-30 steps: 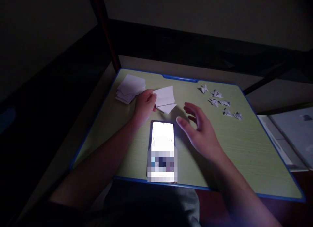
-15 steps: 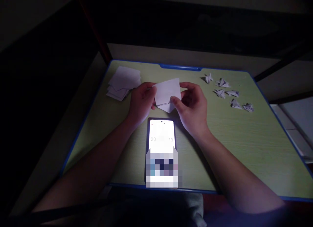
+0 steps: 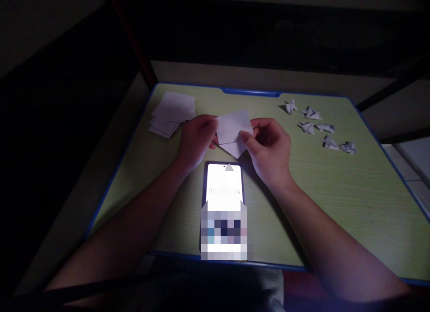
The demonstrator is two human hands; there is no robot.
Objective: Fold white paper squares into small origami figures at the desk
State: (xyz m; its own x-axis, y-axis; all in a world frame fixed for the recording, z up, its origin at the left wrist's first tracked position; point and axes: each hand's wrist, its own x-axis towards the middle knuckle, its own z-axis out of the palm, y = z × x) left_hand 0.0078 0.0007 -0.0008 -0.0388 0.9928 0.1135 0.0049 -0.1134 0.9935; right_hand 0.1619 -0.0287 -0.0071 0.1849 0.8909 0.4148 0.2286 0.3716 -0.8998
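A small white sheet of paper is held up between both hands above the table, partly folded, with a pointed flap showing below its lower edge. My left hand pinches its left side, thumb on the near face. At the right edge, my right hand grips it, with the thumb pressed on the front near the lower corner. The fingers behind the sheet are partly hidden. Just below the hands lies a lit phone with a bright white screen, its lower part pixelated.
The pale green table has a blue rim. At its back left rests a stack of white paper. Several small folded paper pieces lie at the back right. A blue handle strip sits on the far edge. The surroundings are dark.
The flap below the sheet's lower edge shows more clearly, its edges now lying closer together. Both hands keep their grip. The whole view has shifted slightly.
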